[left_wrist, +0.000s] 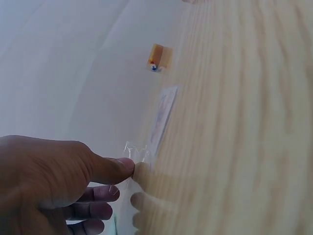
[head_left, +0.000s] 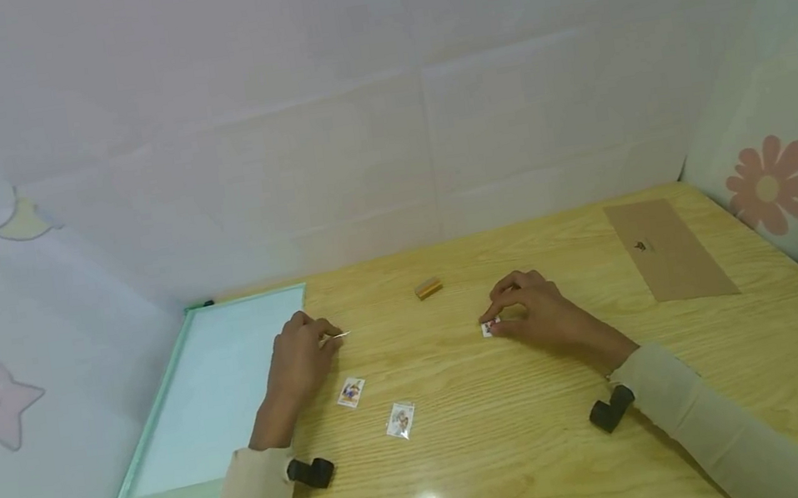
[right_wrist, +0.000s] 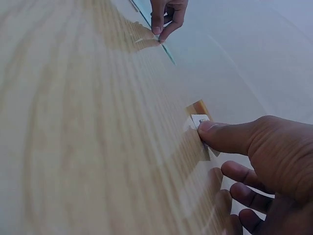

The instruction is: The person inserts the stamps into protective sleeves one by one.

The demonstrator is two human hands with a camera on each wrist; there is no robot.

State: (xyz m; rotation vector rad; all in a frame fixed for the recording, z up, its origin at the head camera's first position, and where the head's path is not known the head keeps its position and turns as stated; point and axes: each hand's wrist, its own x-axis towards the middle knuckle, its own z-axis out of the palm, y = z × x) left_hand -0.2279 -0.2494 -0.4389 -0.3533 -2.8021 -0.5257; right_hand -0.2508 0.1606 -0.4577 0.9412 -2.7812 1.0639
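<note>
My left hand (head_left: 301,354) pinches a small clear plastic sleeve (left_wrist: 137,150) between thumb and forefinger, low over the table by the edge of the pale glass-like board. Farther right, my right hand (head_left: 538,311) holds a postage stamp (right_wrist: 199,120) by thumb and fingertips; its edge looks perforated and its picture is mostly covered. Two more small picture stamps lie on the wood near the left hand: one with a colourful figure (head_left: 351,392), the other greyer (head_left: 401,421), with a shiny clear cover.
A small brown and orange block (head_left: 428,288) sits at the back between the hands. The pale board (head_left: 227,381) with green edges lies at the left of the wooden table (head_left: 472,458). At the back right lies a flat brown paper envelope (head_left: 672,251). Light cloth walls enclose the table.
</note>
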